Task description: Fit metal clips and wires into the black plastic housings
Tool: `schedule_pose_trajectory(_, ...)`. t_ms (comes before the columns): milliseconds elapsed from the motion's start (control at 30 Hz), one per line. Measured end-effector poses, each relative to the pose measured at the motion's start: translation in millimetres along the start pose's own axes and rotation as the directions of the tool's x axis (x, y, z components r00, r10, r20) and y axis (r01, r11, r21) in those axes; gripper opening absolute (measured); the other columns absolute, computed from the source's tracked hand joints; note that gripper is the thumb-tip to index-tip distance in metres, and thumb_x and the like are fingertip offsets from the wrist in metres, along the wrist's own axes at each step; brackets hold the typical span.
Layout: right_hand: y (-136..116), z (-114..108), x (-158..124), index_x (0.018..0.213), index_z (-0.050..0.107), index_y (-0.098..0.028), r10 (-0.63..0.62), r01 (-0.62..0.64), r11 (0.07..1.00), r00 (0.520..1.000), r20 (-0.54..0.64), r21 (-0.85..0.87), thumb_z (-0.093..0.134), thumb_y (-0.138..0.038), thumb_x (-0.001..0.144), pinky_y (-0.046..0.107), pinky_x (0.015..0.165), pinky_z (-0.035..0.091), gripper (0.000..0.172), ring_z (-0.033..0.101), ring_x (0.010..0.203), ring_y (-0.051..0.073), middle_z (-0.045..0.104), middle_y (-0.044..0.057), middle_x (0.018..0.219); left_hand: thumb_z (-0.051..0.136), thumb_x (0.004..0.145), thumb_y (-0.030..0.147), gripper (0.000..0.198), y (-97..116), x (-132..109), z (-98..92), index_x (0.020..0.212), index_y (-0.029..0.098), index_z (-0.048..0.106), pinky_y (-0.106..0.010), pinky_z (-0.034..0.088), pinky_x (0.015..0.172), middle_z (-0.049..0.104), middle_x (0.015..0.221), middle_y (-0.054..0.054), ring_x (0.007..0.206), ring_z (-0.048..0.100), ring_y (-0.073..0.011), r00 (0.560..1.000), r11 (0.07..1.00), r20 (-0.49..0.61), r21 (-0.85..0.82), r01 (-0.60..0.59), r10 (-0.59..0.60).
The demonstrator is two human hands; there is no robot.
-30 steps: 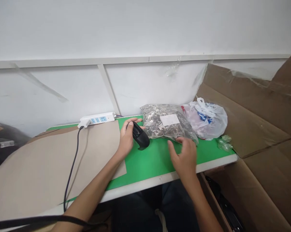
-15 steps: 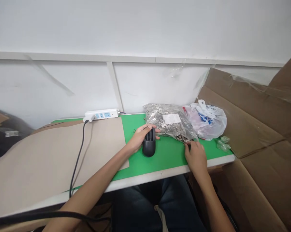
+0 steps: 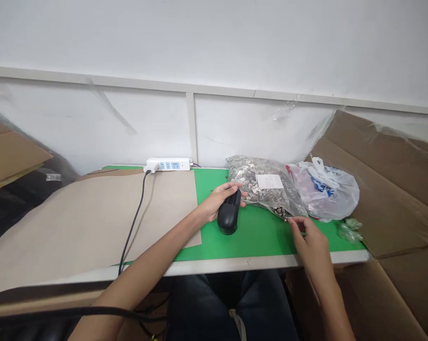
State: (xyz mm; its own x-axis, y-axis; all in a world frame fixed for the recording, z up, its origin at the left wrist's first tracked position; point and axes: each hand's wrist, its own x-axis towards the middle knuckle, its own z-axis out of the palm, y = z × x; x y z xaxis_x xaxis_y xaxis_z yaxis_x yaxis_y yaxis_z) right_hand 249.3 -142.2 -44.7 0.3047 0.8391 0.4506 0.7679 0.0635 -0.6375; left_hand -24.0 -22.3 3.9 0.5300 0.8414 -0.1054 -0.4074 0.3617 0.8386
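My left hand (image 3: 217, 203) is shut around a black plastic casing (image 3: 228, 219), which rests on the green mat (image 3: 260, 241) with a slotted top. Behind it lies a clear bag of small metal parts (image 3: 262, 182) with a white label, and a few parts show at its near corner. My right hand (image 3: 310, 241) is just in front of that corner, fingers curled and close to it. Whether those fingers pinch a small part cannot be seen.
A white plastic bag (image 3: 327, 192) stands right of the metal parts, with a small clear bag (image 3: 349, 230) near the mat's edge. A brown paper sheet (image 3: 86, 222) covers the bench's left side. A white power strip (image 3: 167, 165) trails a black cable (image 3: 134, 222). Cardboard (image 3: 373, 189) walls the right.
My right hand has drawn slightly away from the bag's corner. The black casing has stayed in my left hand, turned more upright than a second ago. The whole view has shifted as my head turned.
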Motion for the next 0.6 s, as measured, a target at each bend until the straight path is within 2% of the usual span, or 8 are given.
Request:
schedule_pose_trajectory(67, -17.3, -3.0, 2.7, 0.099, 0.068, -0.022, 0.045, -0.045, 0.993, 0.999, 0.006, 0.11, 0.058, -0.066, 0.094, 0.038, 0.075, 0.054, 0.045, 0.07, 0.079, 0.026, 0.075, 0.009, 0.089, 0.079, 0.087, 0.04, 0.039, 1.4, 0.3, -2.5, 0.114, 0.017, 0.063, -0.023, 0.058, 0.055, 0.078, 0.106, -0.012, 0.071, 0.076, -0.0189, 0.999, 0.999, 0.013, -0.008, 0.033, -0.033)
schedule_pose_trajectory(133, -37.6, 3.6, 11.5, 0.099, 0.069, -0.022, 0.045, -0.057, 0.961, 0.998, 0.049, 0.271, 0.066, -0.065, 0.091, 0.036, 0.073, 0.055, 0.043, 0.07, 0.077, 0.024, 0.074, 0.007, 0.087, 0.077, 0.088, 0.043, 0.037, 1.3, 1.3, -4.9, 0.109, 0.016, 0.063, -0.023, 0.057, 0.053, 0.078, 0.103, -0.013, 0.069, 0.076, -0.0196, 0.999, 0.999, 0.012, -0.002, 0.039, -0.039)
schedule_pose_trajectory(233, -66.7, 30.4, 36.6, 0.094, 0.068, -0.022, 0.055, -0.12, 0.838, 0.989, 0.137, 0.532, 0.074, -0.062, 0.085, 0.033, 0.065, 0.055, 0.041, 0.067, 0.069, 0.02, 0.071, 0.004, 0.081, 0.075, 0.087, 0.046, 0.038, 0.1, 3.3, -7.4, 0.105, 0.016, 0.063, -0.023, 0.055, 0.051, 0.078, 0.096, -0.011, 0.066, 0.075, -0.0197, 1.0, 1.0, -0.004, 0.012, 0.01, -0.01)
schedule_pose_trajectory(300, -82.1, 53.1, 57.6, 0.091, 0.066, -0.022, 0.021, -0.158, 0.747, 0.977, 0.214, 0.645, 0.077, -0.061, 0.082, 0.031, 0.061, 0.054, 0.041, 0.064, 0.065, 0.018, 0.067, 0.001, 0.075, 0.075, 0.085, 0.048, 0.039, -0.1, 4.5, -8.6, 0.103, 0.015, 0.064, -0.023, 0.054, 0.051, 0.077, 0.091, -0.01, 0.064, 0.074, -0.0195, 1.0, 1.0, -0.023, 0.021, -0.021, 0.022)
schedule_pose_trajectory(433, -101.5, 89.1, 94.0, 0.087, 0.066, -0.022, -0.092, -0.215, 0.646, 0.931, 0.353, 0.733, 0.081, -0.058, 0.075, 0.028, 0.057, 0.053, 0.041, 0.06, 0.062, 0.014, 0.065, 0.0, 0.077, 0.075, 0.082, 0.05, 0.042, 2.1, 5.5, -10.0, 0.102, 0.015, 0.063, -0.025, 0.056, 0.056, 0.076, 0.085, -0.008, 0.062, 0.073, -0.0198, 0.995, 0.996, -0.063, 0.057, -0.07, 0.073)
schedule_pose_trajectory(600, -105.2, 103.1, 111.3, 0.093, 0.069, -0.02, -0.203, -0.325, 0.604, 0.821, 0.534, 0.728, 0.087, -0.056, 0.07, 0.028, 0.061, 0.054, 0.047, 0.064, 0.064, 0.014, 0.067, 0.0, 0.074, 0.072, 0.084, 0.047, 0.036, 5.0, 4.5, -9.7, 0.1, 0.019, 0.057, -0.027, 0.057, 0.058, 0.073, 0.079, -0.004, 0.06, 0.071, -0.0185, 0.981, 0.992, -0.154, 0.075, -0.105, 0.115)
